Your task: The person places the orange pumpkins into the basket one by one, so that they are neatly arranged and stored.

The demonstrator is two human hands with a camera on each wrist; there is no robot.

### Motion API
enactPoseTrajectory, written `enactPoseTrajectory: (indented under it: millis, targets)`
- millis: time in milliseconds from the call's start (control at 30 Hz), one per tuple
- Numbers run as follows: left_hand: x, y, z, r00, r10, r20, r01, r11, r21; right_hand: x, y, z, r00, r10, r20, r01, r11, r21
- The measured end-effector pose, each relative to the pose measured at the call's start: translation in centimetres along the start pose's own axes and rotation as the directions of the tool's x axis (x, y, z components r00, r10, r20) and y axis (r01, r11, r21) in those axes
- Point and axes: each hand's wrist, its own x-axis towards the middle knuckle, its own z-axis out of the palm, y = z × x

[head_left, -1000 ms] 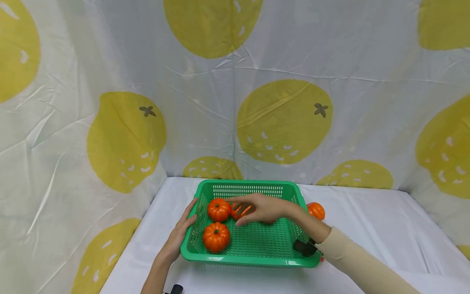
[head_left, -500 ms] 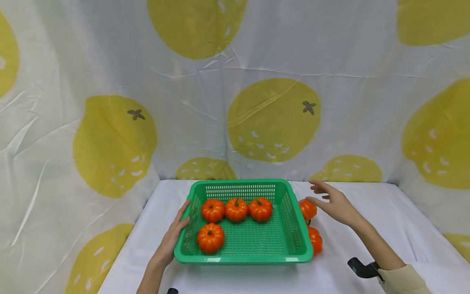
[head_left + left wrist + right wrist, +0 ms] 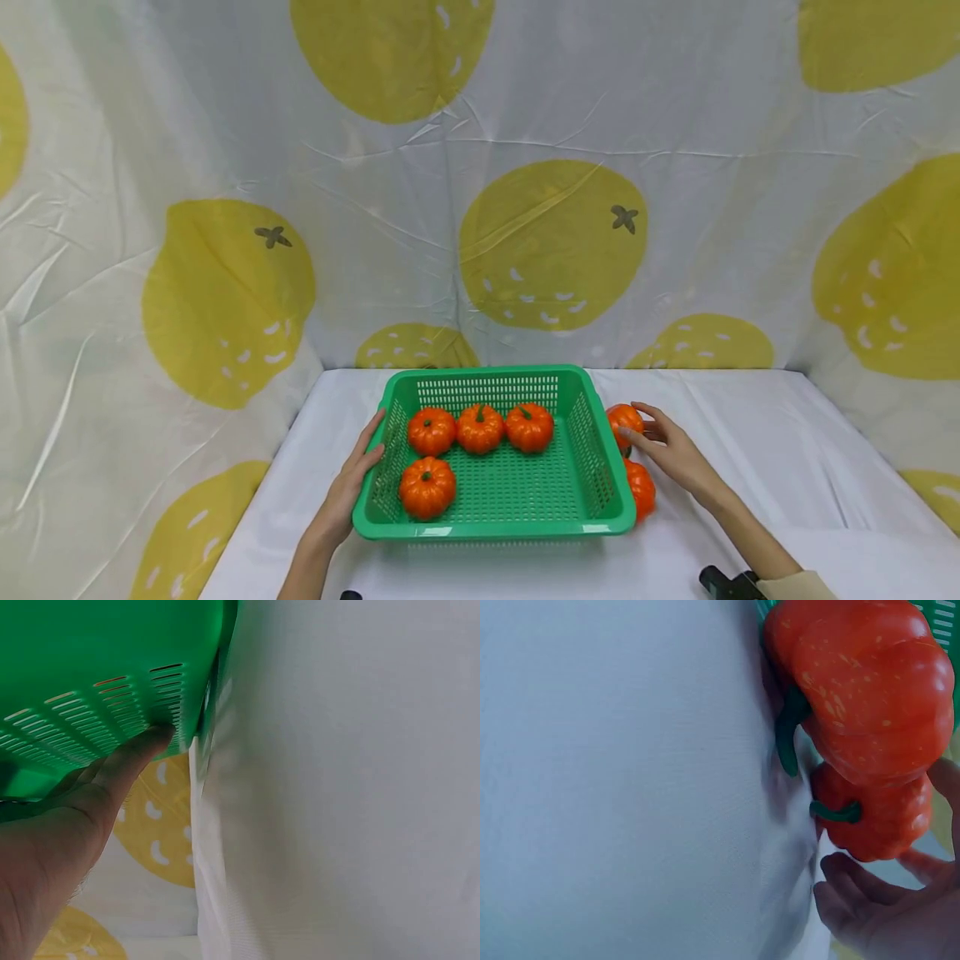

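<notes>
A green plastic basket (image 3: 495, 530) holds small orange toy pumpkins: a row of three, with one pumpkin (image 3: 427, 488) in front at the left. My left hand (image 3: 348, 487) rests against the basket's left side, its straight fingers on the slotted wall (image 3: 112, 712) under the rim. To the right of the basket, two more pumpkins lie on the cloth. My right hand (image 3: 671, 454) is at the farther pumpkin (image 3: 874, 817), thumb on one side and loosely bent fingers by the other. The nearer pumpkin (image 3: 862, 690), with a dark green stem, is partly hidden by the basket in the head view.
White cloth (image 3: 742, 450) covers the table. A curtain (image 3: 405, 217) with yellow lemon prints hangs behind and along the sides. Dark wrist camera mounts (image 3: 727, 583) show at the bottom edge.
My right hand has moved from over the basket out to the right, then down to the farther pumpkin outside. My left hand has stayed at the basket. The view has shifted slightly.
</notes>
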Motion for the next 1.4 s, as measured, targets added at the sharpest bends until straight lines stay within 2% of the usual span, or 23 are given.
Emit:
enactPoseTrajectory:
  millis: [367,567,700,1000,1167,1400]
  targets:
    - [0.0,-0.2,0.0,1.0,0.01,-0.009,-0.01,1.0,0.011,0.4,0.3,0.7,0.999,-0.02,-0.029,0.02,1.0,0.024]
    - [0.0,-0.1,0.0,1.0,0.009,-0.011,-0.009,1.0,0.009,0.0,0.7,0.4,0.998,-0.045,-0.033,0.047,0.998,0.047]
    - [0.0,-0.2,0.0,1.0,0.013,-0.007,-0.013,1.0,0.004,-0.5,1.2,-0.7,0.999,-0.029,-0.044,0.03,1.0,0.009]
    - [-0.1,0.0,0.0,1.0,0.016,-0.006,-0.016,1.0,0.006,-2.0,1.0,-4.0,0.997,-0.042,-0.068,0.029,0.982,-0.188]
    - [-0.1,-0.1,0.0,1.0,0.011,-0.021,-0.011,1.0,0.012,-1.9,1.2,-3.8,0.996,-0.076,-0.045,0.065,0.975,-0.213]
    - [0.0,-0.3,0.0,1.0,0.014,-0.013,-0.014,1.0,-0.001,-1.3,1.8,-2.5,0.997,-0.064,-0.045,0.056,0.986,-0.159]
